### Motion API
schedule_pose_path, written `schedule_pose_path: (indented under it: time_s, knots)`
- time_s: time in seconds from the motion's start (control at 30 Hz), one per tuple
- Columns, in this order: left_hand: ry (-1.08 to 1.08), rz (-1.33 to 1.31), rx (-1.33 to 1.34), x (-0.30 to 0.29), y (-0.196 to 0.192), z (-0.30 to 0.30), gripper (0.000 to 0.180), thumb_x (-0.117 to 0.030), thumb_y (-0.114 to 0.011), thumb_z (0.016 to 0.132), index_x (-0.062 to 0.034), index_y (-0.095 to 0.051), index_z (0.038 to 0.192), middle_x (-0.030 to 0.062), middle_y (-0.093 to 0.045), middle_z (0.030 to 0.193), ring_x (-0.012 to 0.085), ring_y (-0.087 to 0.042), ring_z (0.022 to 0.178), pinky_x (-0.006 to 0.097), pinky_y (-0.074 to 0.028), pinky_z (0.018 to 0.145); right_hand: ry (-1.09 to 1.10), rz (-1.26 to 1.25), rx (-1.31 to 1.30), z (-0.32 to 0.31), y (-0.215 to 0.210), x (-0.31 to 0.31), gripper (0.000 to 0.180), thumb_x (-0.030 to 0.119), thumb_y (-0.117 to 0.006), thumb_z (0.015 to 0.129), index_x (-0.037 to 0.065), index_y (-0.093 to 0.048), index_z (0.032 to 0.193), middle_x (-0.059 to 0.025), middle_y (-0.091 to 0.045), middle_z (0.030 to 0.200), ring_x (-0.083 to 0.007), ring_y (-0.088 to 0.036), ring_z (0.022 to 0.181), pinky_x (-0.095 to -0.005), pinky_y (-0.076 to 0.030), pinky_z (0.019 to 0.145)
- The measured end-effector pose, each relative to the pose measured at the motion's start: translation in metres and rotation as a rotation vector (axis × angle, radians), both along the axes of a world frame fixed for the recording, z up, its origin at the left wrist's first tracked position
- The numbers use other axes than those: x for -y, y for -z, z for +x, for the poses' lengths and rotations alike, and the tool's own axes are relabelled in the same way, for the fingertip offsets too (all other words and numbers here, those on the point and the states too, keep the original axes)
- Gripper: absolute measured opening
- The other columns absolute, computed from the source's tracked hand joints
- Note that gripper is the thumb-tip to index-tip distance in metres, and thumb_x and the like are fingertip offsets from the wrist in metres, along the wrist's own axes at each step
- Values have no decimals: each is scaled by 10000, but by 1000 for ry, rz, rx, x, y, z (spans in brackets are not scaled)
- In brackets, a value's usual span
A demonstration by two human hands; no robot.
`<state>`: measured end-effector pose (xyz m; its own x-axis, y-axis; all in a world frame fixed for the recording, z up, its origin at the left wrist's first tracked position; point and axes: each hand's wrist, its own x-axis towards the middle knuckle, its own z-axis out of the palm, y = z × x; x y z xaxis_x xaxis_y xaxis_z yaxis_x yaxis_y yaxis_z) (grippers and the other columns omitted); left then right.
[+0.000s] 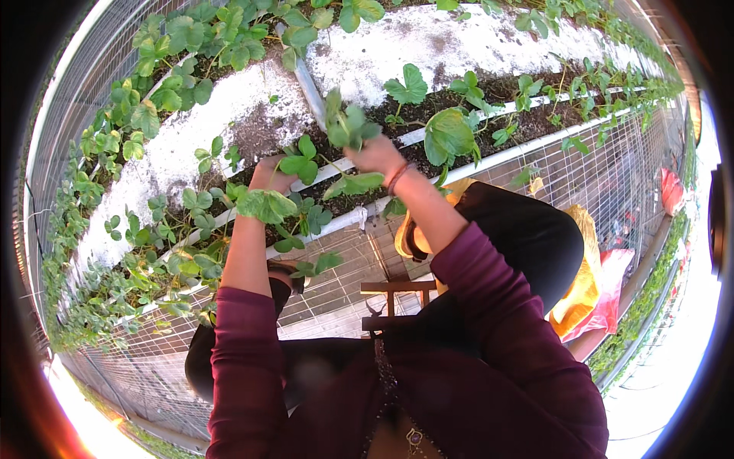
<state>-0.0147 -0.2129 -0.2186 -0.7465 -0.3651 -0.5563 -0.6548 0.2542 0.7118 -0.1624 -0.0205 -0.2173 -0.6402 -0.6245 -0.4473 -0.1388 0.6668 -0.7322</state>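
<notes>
A raised growing bed (191, 145) runs from the lower left up to the far right, seen from above through a curved lens. It holds dark soil partly covered by white sheeting, and low green plants with rounded, toothed leaves grow along both its edges. A white rail (505, 157) lines the near edge, and wire mesh (581, 172) hangs below it.

At the left of centre, the person's left hand (269, 174) reaches into the bed, its fingers curled down among the leaves of a small plant (300, 164); leaves hide the fingertips, so whether they pinch a stem cannot be told. The forearm is bare, with a maroon sleeve (237, 367) pushed up to the elbow.

Just to the right, the right hand (376, 155) is closed around the base of a leafy plant (348, 122), whose leaves stand up above the knuckles over the dark soil near the rail. A thin band circles that wrist.

Below the hands sits a small wooden stool (390, 302) on a mesh floor. Further right, yellow cloth (585, 283) and red material (612, 294) lie beside the person's dark-clad knee.
</notes>
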Motion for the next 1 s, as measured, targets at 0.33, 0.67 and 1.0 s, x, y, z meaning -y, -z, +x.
schedule_pose_path:
  time_s: [0.33, 0.67, 1.0]
  knots:
    - [-391, 287, -238, -10, 3, 0, 138, -160, -709, 828, -57, -686, 917, -1, -634, 725, 67, -523, 573, 245, -406, 499, 74, -19, -140, 62, -3, -2, 358, 355, -712, 751, 76, -680, 973, -117, -695, 889, -287, -667, 811, -378, -533, 714]
    - [-181, 18, -294, -11, -4, -2, 245, -150, -699, 840, -60, -672, 1066, -10, -614, 707, 96, -545, 602, 242, -440, 544, 420, -317, 741, 20, -25, -6, 260, 343, -676, 863, 96, -685, 946, 47, -534, 612, -49, -396, 426, -210, -265, 388]
    - [-147, 395, -339, 4, 39, -3, 143, -47, -662, 834, -15, -710, 965, -6, -678, 867, 52, -551, 726, 222, -463, 675, -54, -176, 344, 15, 17, 23, 323, 143, -730, 799, 38, -631, 1088, -23, -647, 1088, -97, -593, 966, -258, -489, 798]
